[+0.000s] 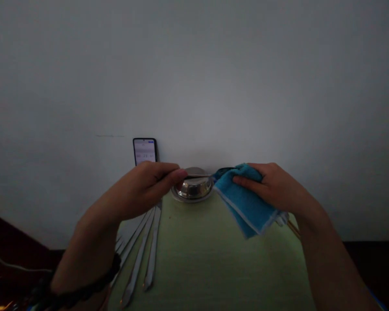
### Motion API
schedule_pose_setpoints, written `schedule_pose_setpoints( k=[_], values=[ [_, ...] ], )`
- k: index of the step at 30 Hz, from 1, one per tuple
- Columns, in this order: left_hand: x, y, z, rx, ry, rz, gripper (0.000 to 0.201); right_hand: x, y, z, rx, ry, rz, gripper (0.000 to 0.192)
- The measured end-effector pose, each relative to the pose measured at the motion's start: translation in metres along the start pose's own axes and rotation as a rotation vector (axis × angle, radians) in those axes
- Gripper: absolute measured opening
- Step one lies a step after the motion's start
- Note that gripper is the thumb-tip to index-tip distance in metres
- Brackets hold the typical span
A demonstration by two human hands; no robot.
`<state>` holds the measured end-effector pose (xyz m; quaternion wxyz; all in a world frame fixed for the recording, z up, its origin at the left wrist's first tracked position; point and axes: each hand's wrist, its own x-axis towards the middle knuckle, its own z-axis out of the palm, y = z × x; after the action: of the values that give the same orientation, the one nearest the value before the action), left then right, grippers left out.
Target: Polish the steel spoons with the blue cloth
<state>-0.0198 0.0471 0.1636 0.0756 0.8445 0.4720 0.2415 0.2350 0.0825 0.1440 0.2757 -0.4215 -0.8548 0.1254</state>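
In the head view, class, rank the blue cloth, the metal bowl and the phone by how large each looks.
1. blue cloth, largest, bunched in the right hand, nearer the camera.
2. metal bowl, partly hidden behind the left hand.
3. phone, smallest, though farthest away, leaning on the wall.

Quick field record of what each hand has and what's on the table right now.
left hand: pinches the handle of a spoon
right hand: holds a blue cloth wrapped on the spoon's bowl end
table: green mat
behind hands: steel bowl
left of mat: several utensils lying flat
against wall: phone, screen lit
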Motion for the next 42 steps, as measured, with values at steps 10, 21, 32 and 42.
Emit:
schedule_pose_setpoints(
  k=[10,21,32,42],
  values=[
    [0.002,0.01,0.003,-0.116,-0.082,0.035,0.033,0.002,-0.014,0.004,0.15,-0.077,-0.036,0.026],
    [0.008,0.018,0.008,-0.106,-0.168,0.032,0.038,0.003,-0.03,0.005,0.098,-0.116,-0.095,0.024],
    [0.008,0.008,0.016,-0.094,-0.213,0.024,0.038,-0.003,-0.01,-0.007,0.009,-0.226,0.019,0.02],
    [-0.001,-0.011,0.005,-0.145,-0.106,-0.102,0.03,-0.003,-0.008,-0.004,-0.062,-0.019,0.07,0.028]
  ],
)
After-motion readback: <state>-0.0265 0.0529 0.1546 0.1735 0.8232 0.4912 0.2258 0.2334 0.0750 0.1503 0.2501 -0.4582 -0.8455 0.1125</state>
